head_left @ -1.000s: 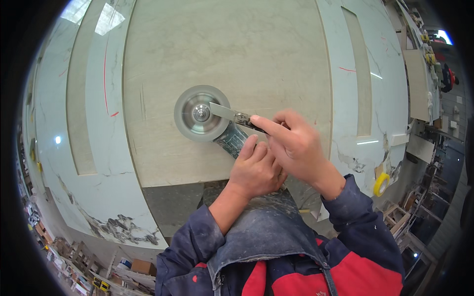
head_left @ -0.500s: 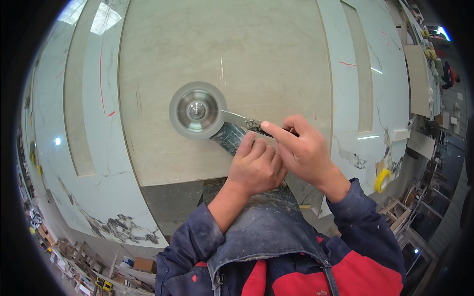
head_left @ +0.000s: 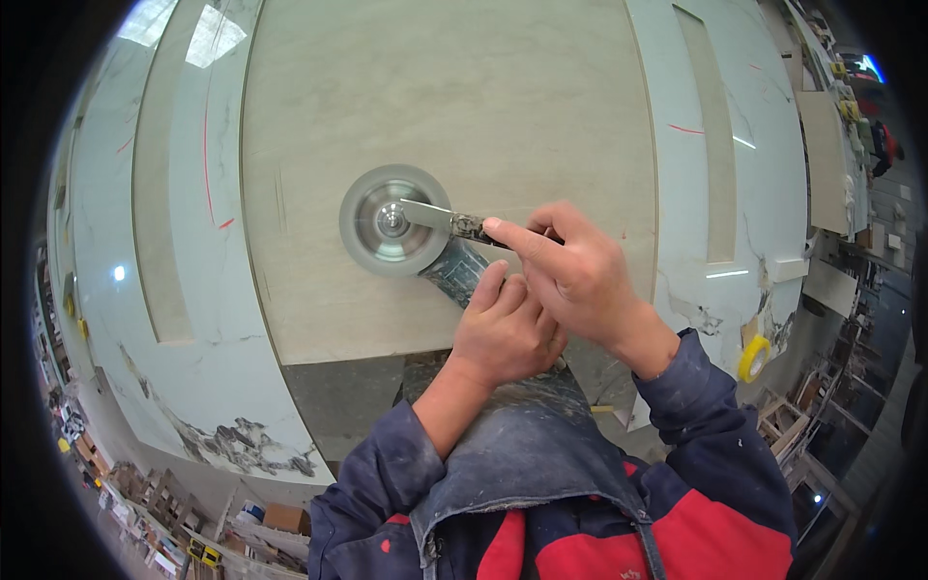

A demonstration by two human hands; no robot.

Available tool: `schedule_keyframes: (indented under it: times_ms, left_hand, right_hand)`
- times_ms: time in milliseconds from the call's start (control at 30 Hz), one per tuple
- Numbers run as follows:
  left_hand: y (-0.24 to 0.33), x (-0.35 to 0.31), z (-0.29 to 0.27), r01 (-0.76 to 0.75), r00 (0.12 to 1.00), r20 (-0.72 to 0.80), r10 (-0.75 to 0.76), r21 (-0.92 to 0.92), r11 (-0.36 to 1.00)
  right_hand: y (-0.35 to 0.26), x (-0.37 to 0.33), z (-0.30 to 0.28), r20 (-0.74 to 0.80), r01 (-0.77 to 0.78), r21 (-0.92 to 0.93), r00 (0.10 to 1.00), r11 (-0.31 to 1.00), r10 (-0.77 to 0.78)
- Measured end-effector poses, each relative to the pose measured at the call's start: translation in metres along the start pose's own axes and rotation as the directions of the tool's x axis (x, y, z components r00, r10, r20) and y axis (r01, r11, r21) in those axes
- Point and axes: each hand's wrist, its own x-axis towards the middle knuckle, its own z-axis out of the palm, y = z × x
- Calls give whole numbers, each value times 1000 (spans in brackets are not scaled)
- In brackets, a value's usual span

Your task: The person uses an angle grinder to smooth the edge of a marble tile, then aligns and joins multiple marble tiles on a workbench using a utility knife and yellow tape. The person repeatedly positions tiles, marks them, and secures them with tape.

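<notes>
Angle grinder [head_left: 452, 275] was over the lower half of the big beige slab [head_left: 435, 106], left of centre from where I stood behind; couldn't tell if its body rested on the slab. Green-black head, scuffed and dusty. Disc [head_left: 391, 220] faced up: matte grey rim, shiny concentric rings inside, bright hub nut.

Left hand [head_left: 507, 333]: fingers curled round the grinder body, thumb pointing up toward the disc. Right hand [head_left: 575, 273]: gripping a knife [head_left: 468, 227], index finger stretched along its handle. Blade [head_left: 425, 215] pointed left, overlapping the disc face near the hub. Contact with the disc: can't say.

In the way: both hands hid the rear of the grinder, the right one most of the knife handle, and the blade covered a bit of the disc.

Around: white veined panels on both sides, left [head_left: 198, 290] and right [head_left: 672, 184], with red pen lines. Yellow tape roll [head_left: 745, 362] at the right panel's edge. Dusty dark apron [head_left: 541, 449] below the hands.
</notes>
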Motion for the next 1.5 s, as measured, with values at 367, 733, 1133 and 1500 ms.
schedule_keyframes:
  times_ms: [367,733,1133,1500]
  left_hand:
    - [1,2,-2,9,1000,24,-9,11,1000]
    - [2,1,-6,18,997,76,-19,12,1000]
    - [0,-2,0,22,999,32,-22,18,1000]
    - [1,2,-2,16,999,51,-18,29,999]
  right_hand:
    - [0,-22,-10,56,-35,-39,998,999,37]
    - [-11,-22,-35,100,-220,240,974,946,201]
    - [0,5,-14,471,-585,603,810,543,350]
    - [6,-32,-33,467,-630,546,776,552,424]
